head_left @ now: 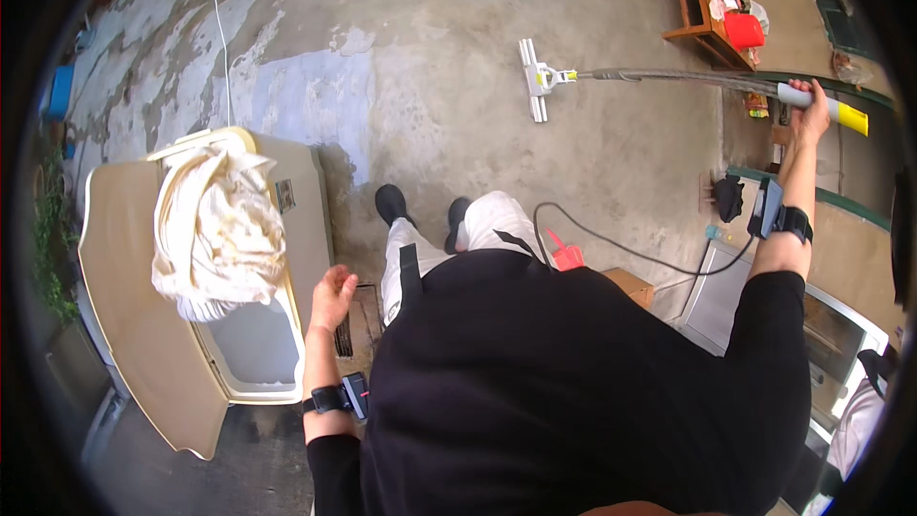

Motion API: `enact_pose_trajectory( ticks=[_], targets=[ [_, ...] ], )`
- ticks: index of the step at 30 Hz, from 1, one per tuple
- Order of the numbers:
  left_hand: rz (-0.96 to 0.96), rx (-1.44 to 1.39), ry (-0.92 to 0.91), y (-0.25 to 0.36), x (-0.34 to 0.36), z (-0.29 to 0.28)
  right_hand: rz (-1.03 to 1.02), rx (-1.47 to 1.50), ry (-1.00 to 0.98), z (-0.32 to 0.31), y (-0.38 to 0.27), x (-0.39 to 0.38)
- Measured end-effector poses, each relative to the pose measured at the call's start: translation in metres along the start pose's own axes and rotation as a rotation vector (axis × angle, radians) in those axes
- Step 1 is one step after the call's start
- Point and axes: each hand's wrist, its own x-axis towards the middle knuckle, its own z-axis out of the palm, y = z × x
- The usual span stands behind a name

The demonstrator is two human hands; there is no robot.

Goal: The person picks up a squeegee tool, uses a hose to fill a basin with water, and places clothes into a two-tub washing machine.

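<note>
Gripping the grey sleeve of a mop (688, 79) just below its yellow end, the person's right hand (810, 115) is closed around the pole, arm stretched out to the side. From there the mop runs leftward across the room, and its flat white head (542, 79) lies on the concrete floor (420, 0) ahead of the person's dark shoes (391, 203). Over on the other side, the left hand (334, 298) is free and loosely half open, fingers curled, near the side of a beige tub unit (310, 229); from where I stand I can't tell whether it touches it. That unit's lid (124, 277) hangs open, a heap of cream cloth (218, 229) sits bunched across the top, and beside the heap a pale grey hollow shows inside. Farther off, near the wall, a wooden surface (716, 43) carries a red container (744, 31), its contents hidden from me
</note>
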Motion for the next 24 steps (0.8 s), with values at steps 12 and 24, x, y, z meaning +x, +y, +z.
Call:
enact_pose_trajectory(
  ticks=[12, 24],
  targets=[
    [0.247, 0.199, 0.033, 0.107, 0.128, 0.032, -0.232, -0.251, 0.034, -0.006, 0.078, 0.037],
    [0.121, 0.191, -0.082, 0.158, 0.153, 0.079, 0.128, -0.203, 0.132, 0.054, 0.202, 0.045]
  ],
)
